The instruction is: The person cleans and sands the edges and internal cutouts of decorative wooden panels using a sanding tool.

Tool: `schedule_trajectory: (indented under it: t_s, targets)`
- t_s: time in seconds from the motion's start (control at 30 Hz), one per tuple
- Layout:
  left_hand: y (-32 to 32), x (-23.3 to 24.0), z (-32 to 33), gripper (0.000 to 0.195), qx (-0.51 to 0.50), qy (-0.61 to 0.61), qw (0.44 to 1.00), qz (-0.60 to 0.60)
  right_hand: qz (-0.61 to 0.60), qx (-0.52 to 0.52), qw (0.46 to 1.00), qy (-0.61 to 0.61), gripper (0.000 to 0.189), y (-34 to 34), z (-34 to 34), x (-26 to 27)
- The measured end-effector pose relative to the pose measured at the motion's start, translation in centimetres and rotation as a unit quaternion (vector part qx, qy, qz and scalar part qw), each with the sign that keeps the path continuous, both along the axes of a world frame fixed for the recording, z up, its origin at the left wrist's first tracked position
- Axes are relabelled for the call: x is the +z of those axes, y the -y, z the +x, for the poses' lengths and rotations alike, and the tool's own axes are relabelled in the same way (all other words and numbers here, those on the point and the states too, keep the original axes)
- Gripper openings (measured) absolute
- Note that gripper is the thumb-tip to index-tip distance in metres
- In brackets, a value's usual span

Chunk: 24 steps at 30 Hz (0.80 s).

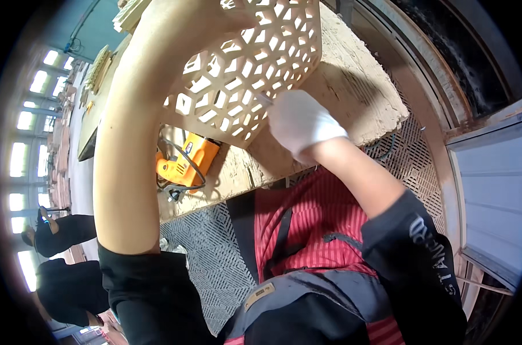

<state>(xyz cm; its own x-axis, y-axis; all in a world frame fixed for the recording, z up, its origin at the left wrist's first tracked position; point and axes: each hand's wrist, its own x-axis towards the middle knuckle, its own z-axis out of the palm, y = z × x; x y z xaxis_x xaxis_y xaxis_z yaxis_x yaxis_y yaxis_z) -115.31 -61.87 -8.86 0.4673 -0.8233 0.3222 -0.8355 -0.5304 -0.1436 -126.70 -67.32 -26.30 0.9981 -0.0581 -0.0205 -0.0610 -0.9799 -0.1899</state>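
Note:
A pale panel point(239, 92), pierced with a geometric lattice, is tilted up above a rough wooden workbench point(351, 108). My left hand point(239, 19) is at its upper part with the thumb side across the face; blur and the forearm hide most fingers. My right hand point(300, 123), in a white glove, is closed near the panel's lower right edge. Out of its fist, toward the lattice openings, points a thin pale tool point(263, 99), too blurred to name. An orange corded power tool point(190, 159) lies on the bench below the panel.
The power tool's dark cord point(187, 187) loops near the bench's front edge. Patterned matting point(220, 254) covers the floor. Two people point(65, 233) in dark clothes are at the left. Stacked wood strips point(98, 71) lie on another table. A metal-framed structure point(489, 172) stands at right.

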Motion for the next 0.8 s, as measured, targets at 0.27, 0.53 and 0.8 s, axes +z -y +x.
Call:
schedule_trajectory:
  t_s: [0.27, 0.53, 0.8]
  targets:
    - [-0.8, -0.7, -2.4, 0.048, -0.018, 0.035, 0.999, -0.031, 0.008, 0.002, 0.996, 0.092, 0.017, 0.1, 1.3, -1.1]
    - [0.6, 0.8, -0.4, 0.049, 0.058, -0.031, 0.998, 0.021, 0.269, -0.198, 0.942, 0.037, 0.029, 1.3, -7.7, -3.8]
    - [0.3, 0.1, 1.2, 0.047, 0.053, -0.032, 0.998, 0.022, 0.317, -0.207, 0.921, 0.086, 0.03, 2.0, -9.9, -2.7]
